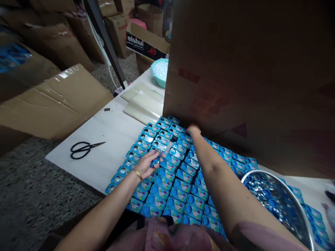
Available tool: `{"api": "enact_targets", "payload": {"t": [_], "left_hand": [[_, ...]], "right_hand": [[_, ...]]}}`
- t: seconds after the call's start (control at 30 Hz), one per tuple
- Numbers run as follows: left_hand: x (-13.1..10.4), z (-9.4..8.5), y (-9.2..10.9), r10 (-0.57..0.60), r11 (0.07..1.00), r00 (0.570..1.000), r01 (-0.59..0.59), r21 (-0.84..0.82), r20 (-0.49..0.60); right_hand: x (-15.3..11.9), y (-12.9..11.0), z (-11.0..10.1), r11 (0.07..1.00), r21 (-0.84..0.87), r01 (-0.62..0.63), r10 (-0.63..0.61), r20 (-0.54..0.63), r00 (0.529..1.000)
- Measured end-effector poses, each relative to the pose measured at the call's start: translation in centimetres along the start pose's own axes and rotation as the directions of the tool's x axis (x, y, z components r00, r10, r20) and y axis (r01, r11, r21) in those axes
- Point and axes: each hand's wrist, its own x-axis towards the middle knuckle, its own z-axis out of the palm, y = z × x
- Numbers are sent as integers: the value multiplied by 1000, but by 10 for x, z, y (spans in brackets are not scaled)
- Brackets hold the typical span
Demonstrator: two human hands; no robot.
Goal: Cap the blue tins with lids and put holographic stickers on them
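The worktop (110, 132) is one, and so are the scissors (90, 146), the metal bowl (285, 198), the green basin (161, 83) and the big carton (222, 87) standing on it. Two plastic sheets (143, 104) can be told apart. The blue tins (174, 194) run to several dozen; overlap and the arms prevent an exact count. Caps (261, 191) in the bowl are too many to count; the left hand (148, 165) holds more than one. There are two hands, one bracelet (138, 175) and one post (107, 38).
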Motion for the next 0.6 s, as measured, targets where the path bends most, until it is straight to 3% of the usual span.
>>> {"api": "enact_targets", "payload": {"t": [0.1,0.17,0.2,0.23,0.3,0.33,0.37,0.5,0.6], "left_hand": [[1,1,1,28,998,999,-26,52,-25],[3,-1,2,24,996,999,-22,90,-22],[5,-2,1,13,994,1000,-11,108,-17],[6,-3,1,-2,992,1000,4,123,-16],[10,-6,-1,-40,990,999,42,132,-18],[11,-7,-1,-65,990,998,67,126,-18],[12,-9,-2,-89,989,996,91,113,-20],[10,-19,-2,-147,988,987,149,33,-62],[6,-26,0,-207,978,978,206,-34,-33]], "right_hand": [[-38,-2,11,992,51,113,-107,-116,988],[-72,-8,25,909,146,391,-362,-190,912],[-88,-11,33,794,201,574,-545,-185,818],[-103,-15,40,638,256,726,-716,-148,682],[-128,-21,49,364,342,866,-909,-70,410],[-136,-22,50,288,358,888,-946,-39,322],[-143,-23,50,254,346,903,-961,-20,277],[-162,-20,43,207,152,966,-978,10,208],[-167,-19,44,146,140,979,-989,40,142]]}}
